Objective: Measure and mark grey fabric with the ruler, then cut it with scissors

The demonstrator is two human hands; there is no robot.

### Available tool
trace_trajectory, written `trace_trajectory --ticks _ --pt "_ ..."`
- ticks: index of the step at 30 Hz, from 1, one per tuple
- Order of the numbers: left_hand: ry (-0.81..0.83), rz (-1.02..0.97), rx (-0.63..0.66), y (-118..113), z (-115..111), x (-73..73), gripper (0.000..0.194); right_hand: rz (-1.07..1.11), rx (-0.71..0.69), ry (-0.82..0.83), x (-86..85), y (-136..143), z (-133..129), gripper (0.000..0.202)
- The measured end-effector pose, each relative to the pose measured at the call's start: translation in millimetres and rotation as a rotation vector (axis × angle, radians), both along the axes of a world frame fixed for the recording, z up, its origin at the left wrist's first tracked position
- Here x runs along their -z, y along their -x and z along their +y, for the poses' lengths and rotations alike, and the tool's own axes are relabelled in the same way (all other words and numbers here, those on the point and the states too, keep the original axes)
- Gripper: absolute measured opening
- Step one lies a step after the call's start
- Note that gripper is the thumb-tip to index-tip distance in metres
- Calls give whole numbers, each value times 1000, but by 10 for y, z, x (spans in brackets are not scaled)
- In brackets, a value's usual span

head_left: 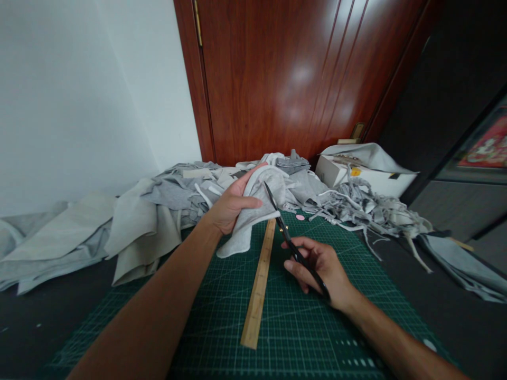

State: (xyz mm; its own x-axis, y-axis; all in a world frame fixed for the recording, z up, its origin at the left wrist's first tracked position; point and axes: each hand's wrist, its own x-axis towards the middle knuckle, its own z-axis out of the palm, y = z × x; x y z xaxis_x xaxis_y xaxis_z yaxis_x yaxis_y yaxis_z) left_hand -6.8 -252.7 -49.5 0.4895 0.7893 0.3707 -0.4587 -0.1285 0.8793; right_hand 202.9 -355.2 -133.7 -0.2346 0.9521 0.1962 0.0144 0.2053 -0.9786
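Note:
My left hand (233, 206) grips a light grey piece of fabric (257, 203) with a pale edge, holding it up above the cutting mat. Part of the cloth hangs below the hand. In my right hand (317, 264) is a pair of black scissors (300, 257), fingers around the handles. The blades point up and away, with one blade lying across the face of the fabric. Beneath, a wooden ruler (259, 290) lies lengthwise on the green gridded cutting mat (214, 316).
Heaped grey and cream fabric pieces (138, 221) stretch along the left and back. At right lies a tangle of cut fabric strips (368, 206) before a white box (368, 177). A pink disc (300, 217) rests on the mat. Behind stands a brown wooden door (273, 79).

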Motion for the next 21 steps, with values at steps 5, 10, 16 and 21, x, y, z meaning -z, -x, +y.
trace_trajectory --ticks 5,10,16,21 --pt "-13 5 3 1 13 11 101 -24 1 7 -3 -6 4 49" --pt "-20 23 -4 5 15 11 103 -47 8 6 3 -18 4 49" --pt "-27 21 -5 6 18 9 102 -62 2 3 14 -26 5 47" --pt "-27 19 -7 8 28 6 102 -56 14 15 27 -19 8 47"
